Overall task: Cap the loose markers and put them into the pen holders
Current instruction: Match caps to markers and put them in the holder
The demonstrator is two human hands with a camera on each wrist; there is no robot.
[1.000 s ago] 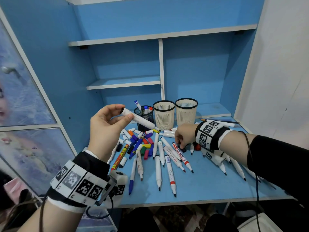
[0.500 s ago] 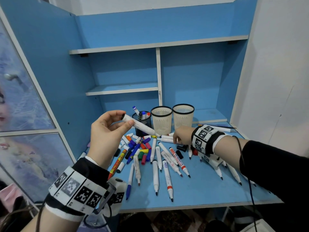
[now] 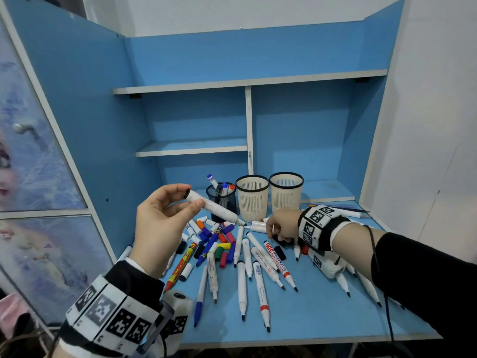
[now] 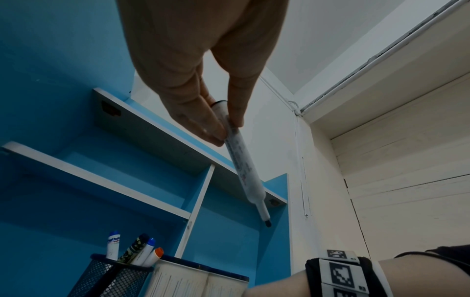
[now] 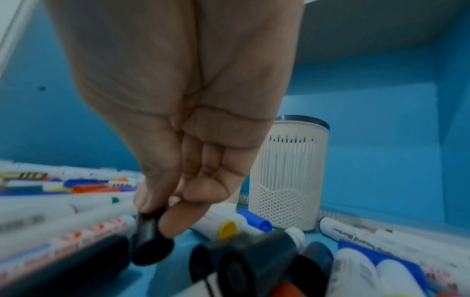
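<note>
The left hand (image 3: 161,223) is raised above the blue desk (image 3: 309,313), its thumb and fingertips (image 4: 208,128) pinching the rear end of an uncapped white marker (image 3: 213,206). The marker's long axis slants down and to the right, away from the person, with the dark-ringed butt end up by the fingers and the bare dark tip (image 4: 267,223) pointing toward the right hand and the foot of the holders. The right hand (image 3: 282,224) is down among the scattered markers (image 3: 247,259) near the desk's middle, thumb and forefinger closed round a small black cap (image 5: 150,239), which stands roughly upright with its round end toward the wrist camera, just over the desk surface; whether it touches the desk I cannot tell. More black caps (image 3: 279,252) lie just beside that hand. At the back of the desk stand three holders in a row: a dark mesh holder (image 3: 222,202) on the left, with four capped markers (image 4: 134,249) leaning in it, and two cream slotted holders (image 3: 252,197) to its right, touching or nearly so. The loose markers lie mostly with tips toward the front edge, coloured caps (image 3: 223,248) heaped among them to the left.
</note>
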